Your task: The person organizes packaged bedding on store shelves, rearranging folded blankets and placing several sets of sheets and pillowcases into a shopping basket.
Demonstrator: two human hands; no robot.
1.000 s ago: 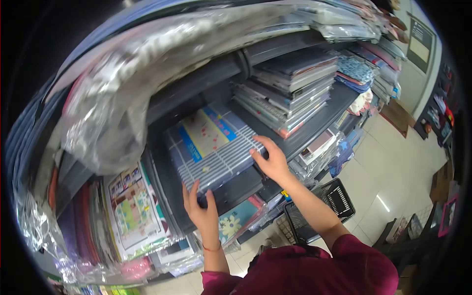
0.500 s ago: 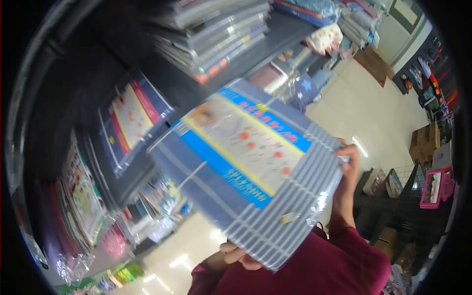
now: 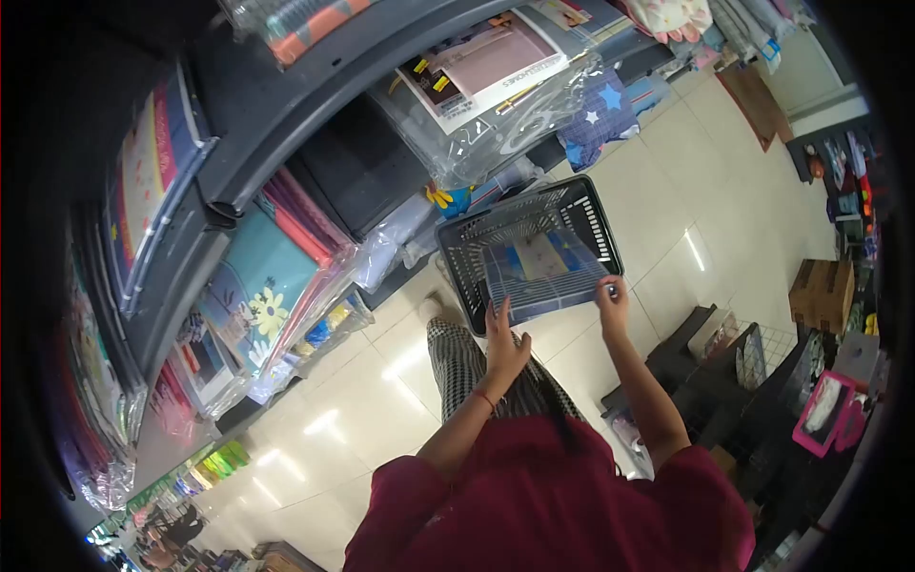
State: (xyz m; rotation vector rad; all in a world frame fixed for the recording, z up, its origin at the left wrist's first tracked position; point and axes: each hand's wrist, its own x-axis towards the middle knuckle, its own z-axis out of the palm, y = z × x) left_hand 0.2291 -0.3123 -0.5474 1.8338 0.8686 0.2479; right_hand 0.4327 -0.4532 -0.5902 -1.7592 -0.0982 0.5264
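A flat, plastic-wrapped package of folded blue-grey striped cloth, with a blue and yellow printed label, lies partly inside a black shopping basket on the floor. Its near edge points toward me. My right hand grips the near right corner, at the basket's rim. At the near left corner is my left hand, fingers stretched forward against the package and thumb apart. The basket's bottom is mostly hidden under the package.
Dark shelves with wrapped textiles run along the left and top. A clear-wrapped pack overhangs a shelf edge behind the basket. At right stand a cardboard box, a pink-framed item and black wire racks.
The package has gone from close in front of me, held in both hands, down into the basket. My view has tilted down, and my left hand's fingers have straightened.
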